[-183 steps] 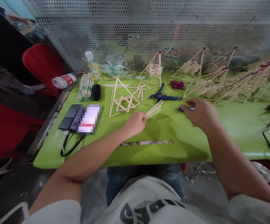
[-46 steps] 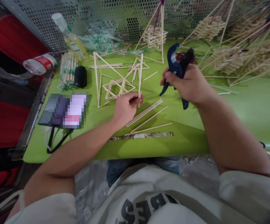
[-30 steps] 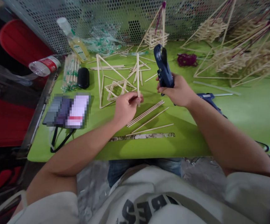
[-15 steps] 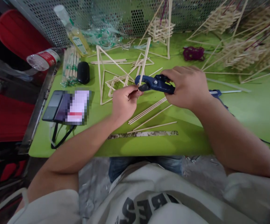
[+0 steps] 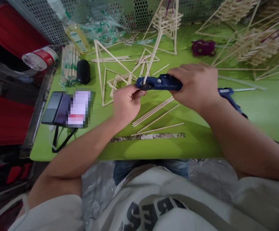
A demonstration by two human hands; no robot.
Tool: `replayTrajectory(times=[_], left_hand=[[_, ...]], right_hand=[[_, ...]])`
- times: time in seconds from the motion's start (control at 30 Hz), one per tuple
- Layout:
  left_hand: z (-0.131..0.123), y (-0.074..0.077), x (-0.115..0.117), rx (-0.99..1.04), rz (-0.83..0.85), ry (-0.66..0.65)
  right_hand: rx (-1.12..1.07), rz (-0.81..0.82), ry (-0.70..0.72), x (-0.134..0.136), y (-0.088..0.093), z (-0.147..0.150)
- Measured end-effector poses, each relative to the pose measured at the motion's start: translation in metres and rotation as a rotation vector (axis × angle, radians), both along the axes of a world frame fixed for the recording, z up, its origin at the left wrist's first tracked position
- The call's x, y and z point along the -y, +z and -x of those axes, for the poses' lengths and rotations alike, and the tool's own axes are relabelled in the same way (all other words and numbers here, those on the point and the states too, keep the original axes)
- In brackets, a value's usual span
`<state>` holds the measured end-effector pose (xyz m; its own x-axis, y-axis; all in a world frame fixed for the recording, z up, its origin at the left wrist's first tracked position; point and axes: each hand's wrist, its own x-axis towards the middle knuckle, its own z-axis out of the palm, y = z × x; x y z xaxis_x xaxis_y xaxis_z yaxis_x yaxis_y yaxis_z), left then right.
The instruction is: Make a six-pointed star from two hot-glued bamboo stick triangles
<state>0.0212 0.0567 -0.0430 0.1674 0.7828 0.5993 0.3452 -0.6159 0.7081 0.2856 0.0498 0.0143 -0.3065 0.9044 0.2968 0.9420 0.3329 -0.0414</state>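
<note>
My right hand [image 5: 194, 88] is wrapped round the handles of a blue hand cutter [image 5: 163, 82] with a hooked jaw and a dark blade. Its jaws are closed up around thin wooden sticks [image 5: 153, 53], which slant away from me toward the back of the table. Close by the jaws, my left hand [image 5: 127, 102] pinches the near end of these sticks between thumb and fingers. Behind it lies a triangular stick frame [image 5: 100, 73]. Several loose sticks [image 5: 153, 111] and a flat speckled strip [image 5: 151, 137] lie nearer my body.
On the left of the green table [image 5: 257, 118] are a phone [image 5: 79, 107], a black case [image 5: 83, 71], bundled sticks [image 5: 69, 65] and a bottle of yellow liquid [image 5: 78, 38]. A glue gun [image 5: 226, 92], purple yarn [image 5: 203, 48] and stick structures [image 5: 250, 48] occupy the right.
The cutter's jaws have closed from a gap to shut around the sticks. The sticks have tilted slightly, and the whole view has shifted a little.
</note>
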Motion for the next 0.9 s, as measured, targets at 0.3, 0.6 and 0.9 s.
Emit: replayTrajectory(times=[0.3, 0.6, 0.9], left_hand=[[0.0, 0.001, 0.002, 0.002, 0.117, 0.005], [-0.001, 0.004, 0.004, 0.019, 0.105, 0.0], [-0.002, -0.001, 0.002, -0.008, 0.193, -0.036]], right_hand=[[-0.062, 0.018, -0.039, -0.005, -0.005, 0.003], [-0.109, 0.066, -0.046, -0.006, -0.007, 0.005], [-0.177, 0.068, -0.058, -0.01, -0.017, 0.005]])
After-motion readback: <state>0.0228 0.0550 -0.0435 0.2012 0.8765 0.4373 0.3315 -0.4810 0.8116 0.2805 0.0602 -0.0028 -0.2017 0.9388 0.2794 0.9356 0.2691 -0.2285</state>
